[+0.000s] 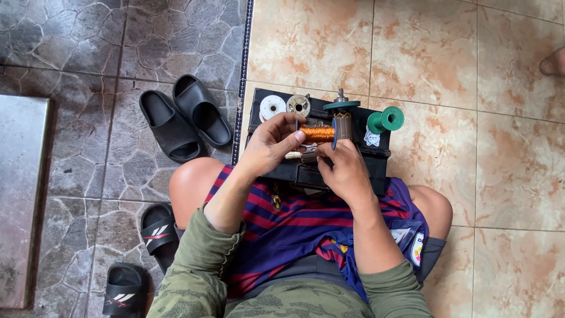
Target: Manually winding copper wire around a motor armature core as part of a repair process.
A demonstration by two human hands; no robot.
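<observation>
Both your hands met at the copper coil (318, 133) on the black box (379, 160) across your knees. Your left hand (272, 146) had its fingers pinched on the coil's near end; your right hand (344, 168) was closed around the part below it. A slipped pinch could have loosened the winding, and a nudge might have rolled the green spool (386, 121) off the box's edge.

floor left: grey stone tiles (88, 53)
floor right: beige marbled tiles (471, 118)
far left: metal slab (20, 194)
light: even daylight
</observation>
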